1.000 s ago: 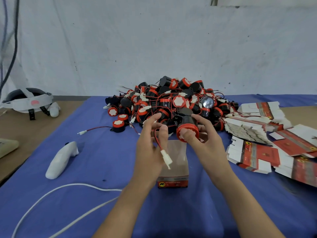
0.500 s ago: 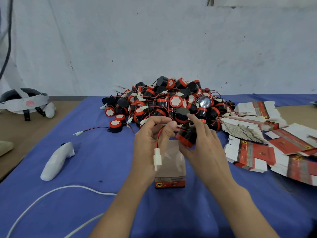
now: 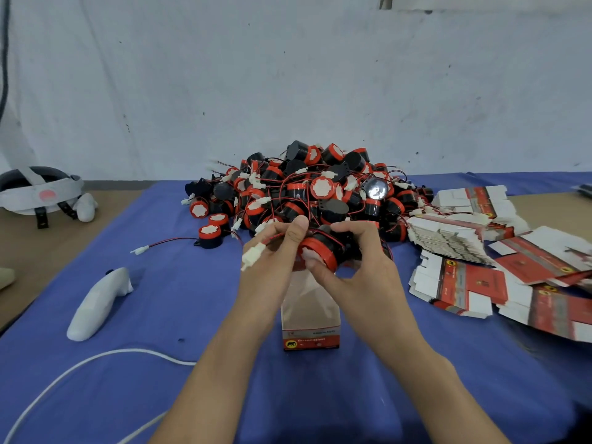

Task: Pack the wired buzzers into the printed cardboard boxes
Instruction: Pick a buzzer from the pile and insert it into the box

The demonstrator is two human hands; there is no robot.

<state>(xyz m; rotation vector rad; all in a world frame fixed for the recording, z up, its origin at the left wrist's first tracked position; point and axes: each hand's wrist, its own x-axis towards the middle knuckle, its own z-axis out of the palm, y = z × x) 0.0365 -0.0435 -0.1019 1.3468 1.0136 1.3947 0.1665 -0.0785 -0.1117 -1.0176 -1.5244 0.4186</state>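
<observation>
A black buzzer with a red rim (image 3: pixel 320 249) was held just above the open top of a printed box (image 3: pixel 310 318). The box stood upright on the blue-covered table (image 3: pixel 166 302), near the front of the pile of buzzers (image 3: pixel 315 190). The right hand (image 3: pixel 362 277) was curled round the buzzer's body. The left hand (image 3: pixel 272 274) was closed on its red wire (image 3: pixel 277 237), pinched between thumb and fingers, and the white connector (image 3: pixel 253 256) stuck out to the left, beyond the box's mouth.

The chief risk was judged to lie in that loose lead. If the buzzer were lowered before the wire was gathered in, the connector could be left hanging over the edge and be trapped under the flaps, or the box kept from closing. The box was steadied by neither hand, so an off-centre push could tip it or buckle a wall. Tangled wires lay just behind the hands, and a loop could be snagged and a neighbouring buzzer dragged along. Whether the held wire was quite free of the pile could not be told.
</observation>
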